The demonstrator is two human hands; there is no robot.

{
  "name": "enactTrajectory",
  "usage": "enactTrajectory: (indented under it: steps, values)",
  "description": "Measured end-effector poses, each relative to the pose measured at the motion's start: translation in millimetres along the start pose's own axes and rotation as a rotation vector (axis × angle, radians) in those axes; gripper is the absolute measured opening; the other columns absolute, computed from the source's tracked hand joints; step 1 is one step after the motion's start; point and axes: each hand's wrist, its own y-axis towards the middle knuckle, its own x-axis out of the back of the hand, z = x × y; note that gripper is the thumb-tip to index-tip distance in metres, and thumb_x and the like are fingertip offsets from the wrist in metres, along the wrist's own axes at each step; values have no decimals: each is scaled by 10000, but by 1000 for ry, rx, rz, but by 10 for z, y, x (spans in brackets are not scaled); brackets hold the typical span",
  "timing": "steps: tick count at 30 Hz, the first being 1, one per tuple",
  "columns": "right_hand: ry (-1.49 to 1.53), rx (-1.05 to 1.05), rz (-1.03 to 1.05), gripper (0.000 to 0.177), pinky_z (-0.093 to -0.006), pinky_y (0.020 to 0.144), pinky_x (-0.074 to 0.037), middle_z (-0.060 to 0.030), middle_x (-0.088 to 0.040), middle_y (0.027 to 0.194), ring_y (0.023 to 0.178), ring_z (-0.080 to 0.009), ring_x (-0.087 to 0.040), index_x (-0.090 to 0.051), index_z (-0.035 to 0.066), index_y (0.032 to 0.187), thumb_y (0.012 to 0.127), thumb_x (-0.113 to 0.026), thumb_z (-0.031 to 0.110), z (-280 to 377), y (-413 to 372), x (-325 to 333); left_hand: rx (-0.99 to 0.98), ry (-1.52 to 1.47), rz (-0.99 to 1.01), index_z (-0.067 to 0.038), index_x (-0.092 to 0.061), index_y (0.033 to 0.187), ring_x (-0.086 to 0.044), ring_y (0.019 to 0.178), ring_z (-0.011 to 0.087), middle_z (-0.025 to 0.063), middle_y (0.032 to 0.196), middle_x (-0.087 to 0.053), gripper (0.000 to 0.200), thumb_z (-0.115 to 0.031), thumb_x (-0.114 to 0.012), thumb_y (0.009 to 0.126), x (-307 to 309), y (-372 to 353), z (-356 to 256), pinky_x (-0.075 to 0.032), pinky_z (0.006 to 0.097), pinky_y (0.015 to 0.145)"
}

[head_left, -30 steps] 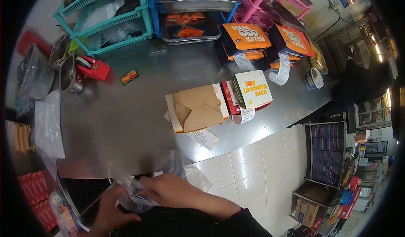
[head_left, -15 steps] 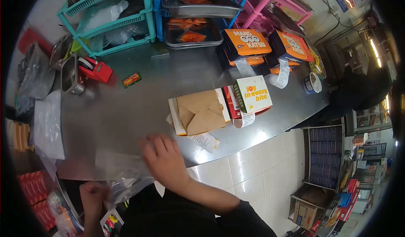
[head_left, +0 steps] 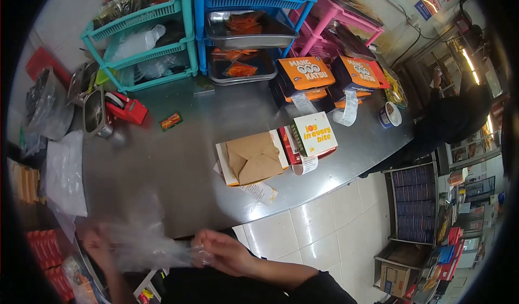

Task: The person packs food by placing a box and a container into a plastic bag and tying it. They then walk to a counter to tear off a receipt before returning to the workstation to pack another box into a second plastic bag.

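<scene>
Between my hands, at the near edge of the steel table, a clear plastic bag is stretched out, partly blurred. My right hand pinches the bag's right end with curled fingers. On the bag's left side is my left hand, smeared by motion, its fingers hard to make out. Beyond my right hand, a brown paper package rests in an open white box, on top of a printed receipt. Right beside it sits a white box with orange and red lettering, on a red box.
A red tape dispenser and a small green-red packet lie at the back left. Teal, blue and pink racks line the back. Orange-black boxes and a tub stand right. A person in dark clothes is beyond.
My right hand has moved down toward my body and now pinches the bag. My left hand has shifted left and slightly up. The bag is spread between them. The camera view has tilted upward.
</scene>
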Motion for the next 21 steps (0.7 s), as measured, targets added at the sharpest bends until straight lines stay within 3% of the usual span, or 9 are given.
enactTrajectory:
  steps: [1, 2, 4, 9, 10, 12, 16, 18, 21]
  values:
    - [-626, -72, -9, 222, -300, 776, -386, -44, -478, 910, 854, -133, -477, -438, 65, 941, 831, -613, 147, 20, -51, -137, -424, 214, -48, -79, -398, 660, -445, 509, 79, -30, 617, -422, 274, -121, -606, 835, 277, 156, 208, -408, 234, 477]
    - [-1254, -137, -18, 230, -288, 716, -402, -38, -479, 867, 808, -144, -500, -430, 72, 909, 809, -631, 121, 35, -52, -267, -428, 216, -46, -79, -398, 660, -445, 509, 79, -30, 617, -422, 274, -121, -606, 835, 228, 101, 156, -408, 234, 477]
    - [-1423, 177, -263, 250, -281, 623, -435, -100, -513, 724, 683, -157, -536, -514, 66, 964, 762, -658, 98, -120, 24, 46, -296, -308, 0, -87, -418, 772, -453, 493, 85, -20, 686, -460, 181, -114, -583, 842, 62, -121, 12, -406, 260, 416]
    - [-1364, 473, -500, 75, -230, 530, -426, -76, -595, 673, 577, -84, -525, -605, 23, 890, 832, -587, 66, -60, 273, 374, 190, -818, 405, -86, -276, 1336, -511, 605, 91, 36, 852, -509, 578, -154, -560, 837, 100, -581, -111, -428, 209, 480]
    - [-1368, 590, -487, 81, -246, 508, -420, -100, -567, 633, 526, -111, -516, -598, 32, 888, 833, -590, 92, -73, 291, 350, 187, -818, 404, -86, -276, 1336, -511, 605, 91, 36, 852, -509, 578, -154, -560, 837, 176, -548, -142, -428, 209, 480]
    - [-1354, 555, -478, 80, -240, 510, -418, -86, -564, 633, 529, -98, -513, -598, 35, 893, 832, -592, 87, -84, 270, 219, -812, 256, 191, -19, -447, 1018, -493, 592, 134, 77, 845, -526, 213, -174, -494, 879, 339, -460, -260, -438, 252, 553]
    - [-1633, 725, -402, 74, -213, 528, -412, -31, -543, 637, 561, -62, -497, -586, 39, 912, 841, -576, 59, 103, 64, 46, -751, -1, 249, 10, -543, 963, -567, 757, 229, 112, 818, -587, 199, -163, -538, 865, 727, -601, -787, -458, 354, 691]
    - [-1015, 664, -664, 118, -233, 583, -447, -35, -566, 688, 606, -115, -554, -566, 38, 941, 824, -568, 25, 388, -64, -7, -676, -12, 183, 6, -503, 1022, -534, 823, 222, 113, 890, -554, 248, -163, -552, 847, 812, -392, -670, -433, 340, 738]
    - [-1175, 685, -560, 227, -275, 643, -477, -69, -585, 745, 655, -235, -596, -548, 40, 964, 755, -563, -49, 438, -119, -326, -347, -15, -2, -7, -381, 1201, -436, 1021, 201, 116, 1105, -456, 485, -162, -594, 794, 1023, -86, -221, -357, 298, 880]
